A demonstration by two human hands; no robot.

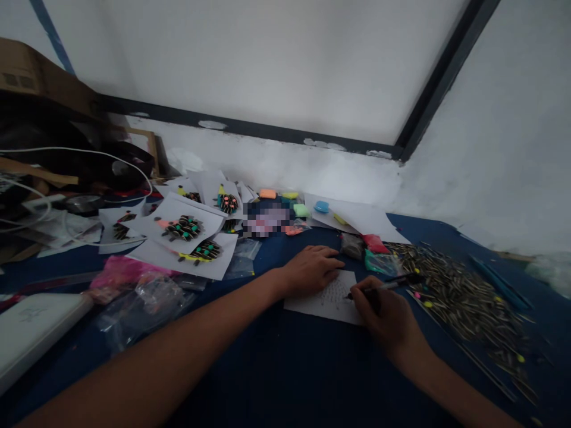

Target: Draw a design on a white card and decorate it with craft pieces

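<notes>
A small white sheet of paper (306, 307) lies on the dark blue table, with rows of short dark marks drawn across its middle. My left hand (311, 270) rests on its upper left part, palm down and fingers stretched out. In my right hand (387, 315) is a black pen (395, 283), gripped between thumb and fingers, its tip on or just above the sheet near the marks. The pen's rear end points right, toward a heap of striped seeds (464, 309).
White papers with seed-covered animal figures (181, 227) overlap at left. Bright clay packets (321, 206) sit near the wall; a red packet (375, 244) lies beyond my right hand. Plastic bags (143, 303) and a white box (38, 333) are at left, a teal tool (499, 282) at right.
</notes>
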